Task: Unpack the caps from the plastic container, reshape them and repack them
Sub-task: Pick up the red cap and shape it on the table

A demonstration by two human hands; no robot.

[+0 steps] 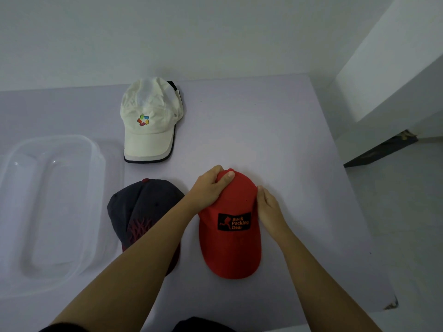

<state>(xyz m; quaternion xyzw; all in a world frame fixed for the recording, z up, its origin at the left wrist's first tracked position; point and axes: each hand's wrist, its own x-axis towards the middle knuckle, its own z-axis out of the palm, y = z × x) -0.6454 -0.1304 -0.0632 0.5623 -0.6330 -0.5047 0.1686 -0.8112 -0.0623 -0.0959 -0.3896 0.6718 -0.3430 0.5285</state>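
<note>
The left hand [211,188] grasps the red cap [230,236] crown; the right hand [269,207] lies flat alongside, brim pointing back toward the wrists.

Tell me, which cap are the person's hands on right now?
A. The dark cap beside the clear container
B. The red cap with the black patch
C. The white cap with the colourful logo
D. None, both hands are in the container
B: the left hand grips the crown of the red cap and the right hand rests against its side; the other caps lie untouched.
</note>
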